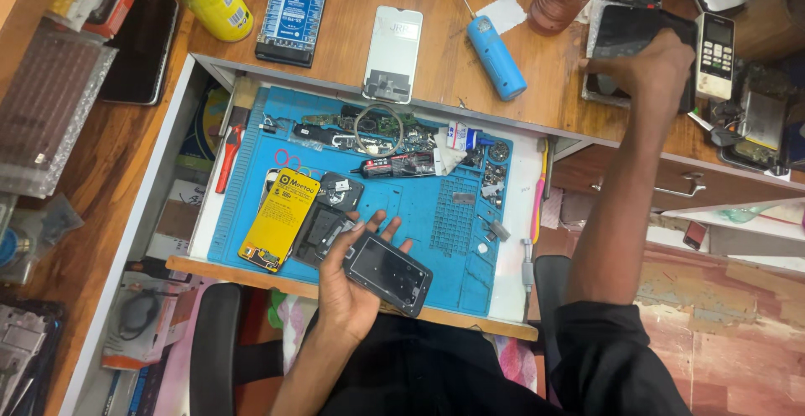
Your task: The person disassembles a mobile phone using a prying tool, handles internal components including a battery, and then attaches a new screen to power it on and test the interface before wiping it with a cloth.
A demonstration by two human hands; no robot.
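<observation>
While cradled, phone frame [387,272] in left grip [352,286]

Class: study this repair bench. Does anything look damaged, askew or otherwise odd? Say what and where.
Yes. The phone frame in the left hand is stripped, its inside bare. A yellow battery lies loose and tilted on the blue mat, among scattered small parts. The right hand rests on a dark screen panel on the desk.

Dark phone frame [388,270], open side up, tilted, over blue mat's front edge, black panel [635,37] flat on desk
</observation>
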